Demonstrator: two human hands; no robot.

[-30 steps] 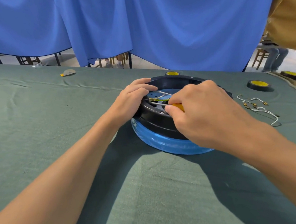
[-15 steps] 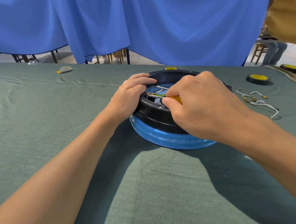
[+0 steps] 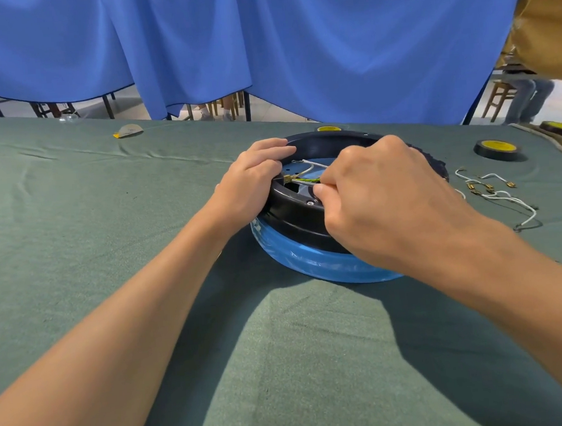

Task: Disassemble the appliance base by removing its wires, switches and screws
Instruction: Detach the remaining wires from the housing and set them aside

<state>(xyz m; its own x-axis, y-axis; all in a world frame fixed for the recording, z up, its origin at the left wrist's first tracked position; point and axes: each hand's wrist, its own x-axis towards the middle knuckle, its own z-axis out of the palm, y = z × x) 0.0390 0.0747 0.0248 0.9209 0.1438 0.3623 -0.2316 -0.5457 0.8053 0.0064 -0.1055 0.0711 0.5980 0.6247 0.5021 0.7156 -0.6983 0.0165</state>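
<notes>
The round appliance base (image 3: 293,212), glossy black plastic above a blue film-wrapped ring, sits on the matte green cloth (image 3: 106,208). The left hand (image 3: 251,185) curls over its near-left rim. The right hand (image 3: 381,199), fingers clenched, pinches a thin metal shaft (image 3: 305,183) beside a green-yellow wire (image 3: 310,178) inside the base. Loose white wires (image 3: 498,194) lie on the cloth to the right.

My left hand (image 3: 254,181) grips the rim of the black base (image 3: 292,210); my right hand (image 3: 382,202) holds a thin screwdriver (image 3: 305,182) against the inner wires (image 3: 307,166). Loose wires (image 3: 501,194) lie nearby on the cloth (image 3: 107,225).
</notes>
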